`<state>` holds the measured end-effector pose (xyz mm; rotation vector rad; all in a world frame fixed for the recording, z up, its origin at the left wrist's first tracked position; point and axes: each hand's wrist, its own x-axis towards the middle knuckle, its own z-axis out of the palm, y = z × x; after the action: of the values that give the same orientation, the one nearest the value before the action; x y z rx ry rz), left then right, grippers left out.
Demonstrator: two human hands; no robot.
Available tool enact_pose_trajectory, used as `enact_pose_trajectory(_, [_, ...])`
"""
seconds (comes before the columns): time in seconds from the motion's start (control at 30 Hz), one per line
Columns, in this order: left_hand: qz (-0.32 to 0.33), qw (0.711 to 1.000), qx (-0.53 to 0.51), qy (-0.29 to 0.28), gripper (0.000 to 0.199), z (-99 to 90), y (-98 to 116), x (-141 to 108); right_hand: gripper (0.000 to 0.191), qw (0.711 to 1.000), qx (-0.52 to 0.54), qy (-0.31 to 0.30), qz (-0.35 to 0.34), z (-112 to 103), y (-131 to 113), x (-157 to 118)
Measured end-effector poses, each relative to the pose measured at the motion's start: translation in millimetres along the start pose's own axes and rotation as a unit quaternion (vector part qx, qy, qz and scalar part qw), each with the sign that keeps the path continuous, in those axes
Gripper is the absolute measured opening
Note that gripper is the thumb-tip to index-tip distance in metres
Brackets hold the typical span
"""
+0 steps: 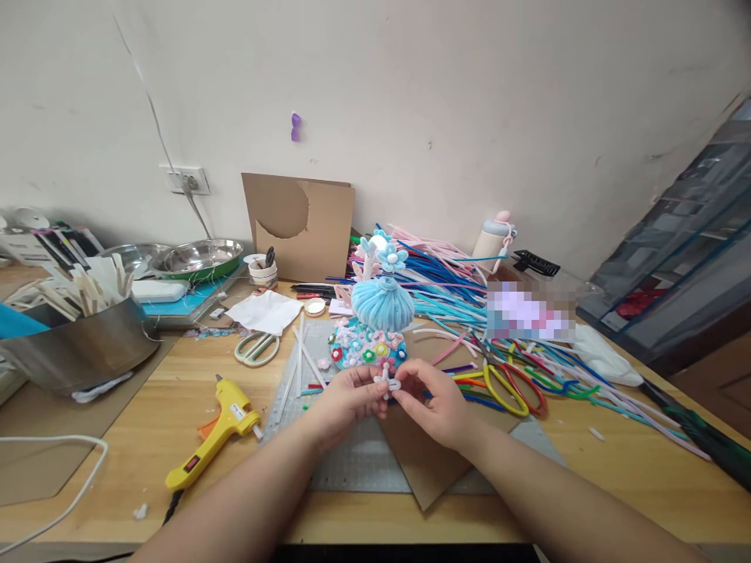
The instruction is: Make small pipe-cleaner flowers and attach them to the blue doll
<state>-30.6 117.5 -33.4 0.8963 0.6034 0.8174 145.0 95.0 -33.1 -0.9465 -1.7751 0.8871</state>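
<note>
Between my fingertips is a small pale lavender pipe cleaner (388, 383) bent into loops. My left hand (355, 397) pinches it from the left, and my right hand (431, 399) pinches a loop on its right side. Just behind my hands stands a light blue fluffy lamp-like craft (382, 303), topped by blue flowers (392, 256). Its round base (369, 344) is covered with small colourful flowers, its front edge partly hidden by my hands. Below lie a grey cutting mat (352, 461) and a cardboard piece (425, 457).
A yellow glue gun (214, 434) lies left of the mat, near white-handled scissors (256, 349). Yellow- and red-handled scissors (505, 389) rest to the right. Many pipe cleaners (451, 277) spread behind. A metal pot (88, 344) with sticks stands at left; cardboard (334, 227) leans on the wall.
</note>
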Motion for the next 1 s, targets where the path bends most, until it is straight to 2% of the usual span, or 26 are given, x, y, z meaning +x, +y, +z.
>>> enact_pose_trajectory(0.1, [0.005,1.0,0.006,-0.002,0.029,0.6,0,0,0.018,0.995,0.067,-0.024,0.076,0,1,3])
enact_pose_trajectory(0.17, [0.01,0.999,0.043,-0.003,0.03,0.3,-1,1,0.023,0.982,0.119,-0.043,0.14,1,2,6])
enact_pose_trajectory(0.23, [0.003,0.996,0.091,-0.001,0.03,0.5,-2,2,0.023,0.972,0.147,-0.054,0.177,3,4,7])
enact_pose_trajectory(0.4, [-0.016,0.982,0.191,-0.001,0.024,3.3,-2,2,0.017,0.964,0.154,-0.075,0.205,5,9,8])
enact_pose_trajectory(0.47, [-0.013,0.977,0.211,0.002,0.021,3.7,-2,2,0.016,0.96,0.164,-0.063,0.218,6,8,8])
enact_pose_trajectory(0.6, [-0.007,0.979,0.202,-0.004,0.023,2.9,-2,2,0.018,0.953,0.194,0.007,0.231,16,5,5])
enact_pose_trajectory(0.77, [0.007,0.986,0.166,0.021,0.028,1.8,-3,4,0.019,0.937,0.232,0.098,0.241,30,5,1])
enact_pose_trajectory(0.83, [0.002,0.986,0.164,0.034,0.028,0.9,-4,5,0.02,0.934,0.245,0.079,0.248,29,7,2])
enact_pose_trajectory(0.93, [-0.006,0.982,0.185,0.039,0.025,-0.2,-7,6,0.02,0.931,0.255,0.01,0.261,23,10,4])
enact_pose_trajectory(1.0, [0.033,0.97,0.234,0.053,0.019,0.3,-8,5,0.021,0.924,0.27,-0.001,0.27,19,12,5])
